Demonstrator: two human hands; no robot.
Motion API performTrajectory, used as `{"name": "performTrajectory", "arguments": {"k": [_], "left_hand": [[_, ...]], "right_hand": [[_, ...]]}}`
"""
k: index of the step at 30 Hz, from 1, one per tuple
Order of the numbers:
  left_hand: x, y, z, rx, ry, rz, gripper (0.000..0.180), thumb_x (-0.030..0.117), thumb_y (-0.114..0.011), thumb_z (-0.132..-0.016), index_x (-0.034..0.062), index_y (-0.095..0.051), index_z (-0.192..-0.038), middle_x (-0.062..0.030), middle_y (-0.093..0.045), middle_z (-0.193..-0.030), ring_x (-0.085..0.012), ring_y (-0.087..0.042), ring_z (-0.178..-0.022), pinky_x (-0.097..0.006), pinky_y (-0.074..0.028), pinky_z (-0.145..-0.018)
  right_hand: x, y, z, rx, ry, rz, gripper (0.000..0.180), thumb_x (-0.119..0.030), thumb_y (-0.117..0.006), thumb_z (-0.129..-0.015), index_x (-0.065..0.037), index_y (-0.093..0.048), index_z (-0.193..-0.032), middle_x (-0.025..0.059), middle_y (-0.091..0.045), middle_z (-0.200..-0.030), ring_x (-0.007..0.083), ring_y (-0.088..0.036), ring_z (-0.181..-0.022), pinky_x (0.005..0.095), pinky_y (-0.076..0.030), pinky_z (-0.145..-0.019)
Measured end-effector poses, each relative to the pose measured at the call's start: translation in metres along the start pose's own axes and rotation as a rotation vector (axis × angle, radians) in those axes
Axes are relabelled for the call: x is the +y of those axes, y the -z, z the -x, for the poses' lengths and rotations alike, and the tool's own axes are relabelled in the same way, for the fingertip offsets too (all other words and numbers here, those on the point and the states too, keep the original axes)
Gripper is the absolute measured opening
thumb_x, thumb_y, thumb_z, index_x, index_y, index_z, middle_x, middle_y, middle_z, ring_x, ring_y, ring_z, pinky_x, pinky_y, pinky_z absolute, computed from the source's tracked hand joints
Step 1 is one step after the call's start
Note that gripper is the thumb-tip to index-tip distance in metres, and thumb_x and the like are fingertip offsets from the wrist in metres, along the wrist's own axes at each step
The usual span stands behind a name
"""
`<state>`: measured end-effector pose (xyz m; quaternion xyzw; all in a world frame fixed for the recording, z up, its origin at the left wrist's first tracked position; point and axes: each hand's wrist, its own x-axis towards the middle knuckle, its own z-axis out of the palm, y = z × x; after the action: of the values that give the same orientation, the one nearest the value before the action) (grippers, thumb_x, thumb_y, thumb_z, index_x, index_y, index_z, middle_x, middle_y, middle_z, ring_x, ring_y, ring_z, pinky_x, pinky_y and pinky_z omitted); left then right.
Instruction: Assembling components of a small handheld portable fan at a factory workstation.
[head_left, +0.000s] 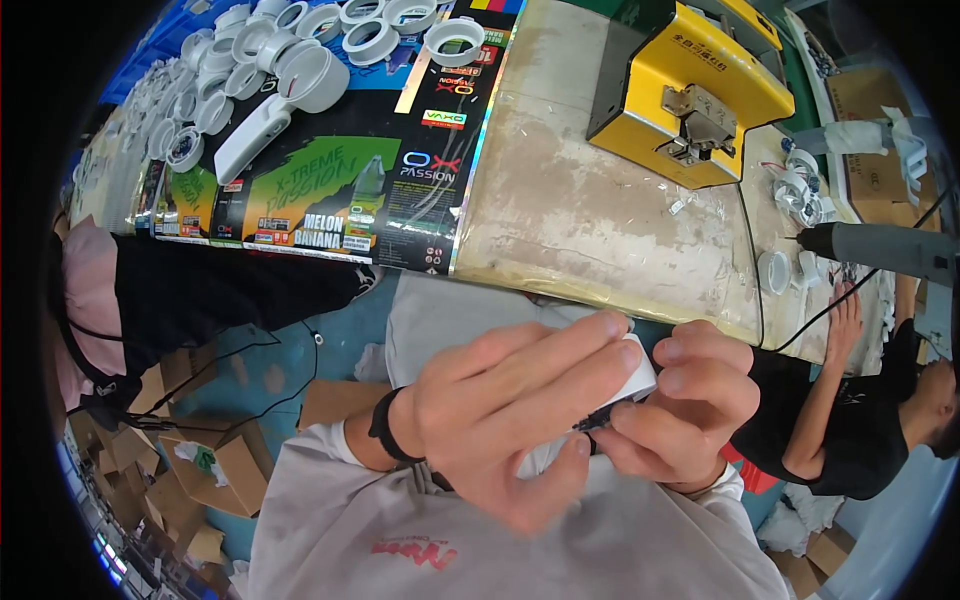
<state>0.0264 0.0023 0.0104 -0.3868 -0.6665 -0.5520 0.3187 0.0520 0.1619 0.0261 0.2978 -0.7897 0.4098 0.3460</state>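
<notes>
My left hand, with a black band at its wrist, closes over a small white plastic part in front of my chest. My right hand grips the same part from the other side, its fingers curled. A dark piece shows at the part's lower edge, between my fingertips and left thumb. My fingers cover most of the part, so its whole shape is hidden. On the table lies a white plastic housing with a round head and a straight handle, apart from both hands.
White rings are heaped at the far left on printed black sheeting. A yellow machine stands at the back right of the worn table. A grey power tool juts in from the right, near a co-worker's hand. Cardboard boxes sit on the floor.
</notes>
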Motion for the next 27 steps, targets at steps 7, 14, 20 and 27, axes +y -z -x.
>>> {"name": "performTrajectory", "arguments": {"k": [7,14,20,27], "left_hand": [[-0.012,-0.002,0.006,-0.053,0.108,0.105,0.028,0.006,-0.070,-0.060,-0.0014,-0.060,-0.085,-0.0243,-0.061,-0.103,-0.0359,-0.064,-0.088,-0.033,-0.052,-0.067],[-0.006,0.004,0.001,-0.193,0.212,0.023,0.030,0.010,-0.075,-0.059,-0.0011,-0.057,-0.080,-0.0248,-0.060,-0.104,-0.0361,-0.065,-0.085,-0.033,-0.053,-0.068],[-0.006,0.005,0.001,-0.256,0.189,-0.001,0.031,0.015,-0.077,-0.062,-0.0004,-0.051,-0.071,-0.0253,-0.061,-0.103,-0.0339,-0.065,-0.079,-0.031,-0.053,-0.063],[-0.002,-0.003,0.001,-0.269,0.173,-0.025,0.042,0.021,-0.081,-0.062,0.0007,-0.045,-0.065,-0.0260,-0.061,-0.104,-0.0333,-0.064,-0.074,-0.031,-0.053,-0.059]], "right_hand": [[0.002,0.007,0.001,-0.096,0.018,-0.175,0.029,-0.007,-0.076,-0.055,-0.013,-0.066,-0.081,0.0070,-0.055,-0.099,0.0280,-0.052,-0.094,0.0350,-0.042,-0.060],[-0.004,0.003,0.009,-0.119,-0.063,-0.264,0.025,-0.003,-0.078,-0.061,-0.008,-0.060,-0.077,0.0113,-0.058,-0.101,0.0313,-0.057,-0.097,0.0461,-0.047,-0.083],[-0.006,0.013,0.013,-0.199,-0.170,-0.339,0.025,0.001,-0.077,-0.060,-0.007,-0.060,-0.077,0.0117,-0.057,-0.100,0.0325,-0.058,-0.097,0.0517,-0.043,-0.093],[-0.002,0.032,-0.010,-0.277,-0.212,-0.037,0.028,-0.004,-0.072,-0.056,-0.009,-0.066,-0.082,0.0055,-0.060,-0.086,0.0279,-0.055,-0.085,0.0405,-0.044,-0.074]]}}
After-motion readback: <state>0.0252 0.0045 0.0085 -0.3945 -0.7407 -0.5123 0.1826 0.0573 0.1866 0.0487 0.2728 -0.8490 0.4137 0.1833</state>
